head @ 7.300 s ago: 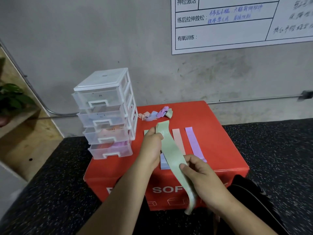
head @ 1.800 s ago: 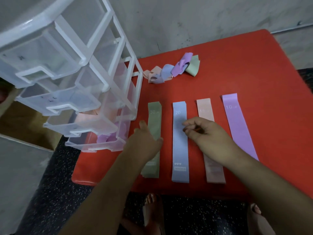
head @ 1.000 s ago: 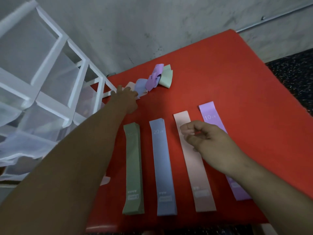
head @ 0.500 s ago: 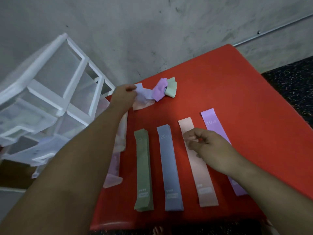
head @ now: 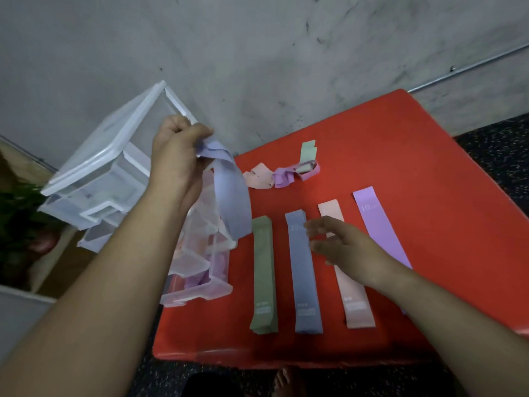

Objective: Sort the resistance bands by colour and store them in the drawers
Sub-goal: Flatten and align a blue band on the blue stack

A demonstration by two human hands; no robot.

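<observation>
My left hand (head: 179, 151) grips the top of a blue resistance band (head: 232, 193), which hangs in the air beside the clear plastic drawer unit (head: 114, 173). On the red box (head: 400, 156) lie stacks of bands in a row: green (head: 263, 275), blue (head: 303, 276), pink (head: 350, 293) and purple (head: 378, 222). My right hand (head: 343, 243) hovers over the blue and pink stacks with relaxed fingers, holding nothing. A tangle of pink, purple and green bands (head: 282, 173) lies at the back of the box.
The lower drawers (head: 200, 270) hold pink and purple bands. A grey concrete wall stands behind the box. Dark speckled floor (head: 498, 150) surrounds it. A potted plant (head: 20, 222) is at the left, and a bare foot (head: 287, 381) shows below the box's front edge.
My left hand reached to the tangle at the back, took a blue band and lifted it clear. My right hand opened and shifted left over the stacks.
</observation>
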